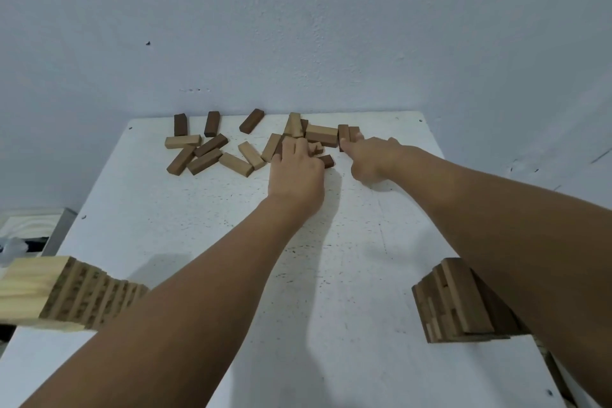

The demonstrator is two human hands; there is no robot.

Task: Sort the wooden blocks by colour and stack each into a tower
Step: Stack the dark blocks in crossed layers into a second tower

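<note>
Hands both stretched far forward over white table (185,242), down in scattered wooden blocks (212,149) at far edge near pale blue wall (298,26).

Left hand (296,172) palm down, fingers bent downward onto small cluster of blocks; fingertips touching light pieces just ahead of knuckles. Whether a piece really gripped, cannot tell: fingers covering it. Small dark block (327,161) lying just right of this hand, touching or almost touching side of it.

Right hand (372,156) partly closed, thumb and forefinger pinching upright dark block (343,136); second dark block (353,133) standing directly behind, touching fingertips. Other fingers curled underneath, hidden from view.

Between and just beyond two hands: heap of mixed blocks, with long light block (321,132) lying across darker one and another light block (294,124) leaning upright behind.

Left of left hand: loose spread of light and dark blocks lying flat, some touching each other, three dark ones apart near far edge.

Near to body, under left forearm: light tower (39,291), pale top face visible, side layers seen at steep angle. Under right forearm, well apart from it: dark tower (460,305), partly covered by arm.

Beyond left edge of table, lower down: grey box (36,225) with unclear contents.
</note>
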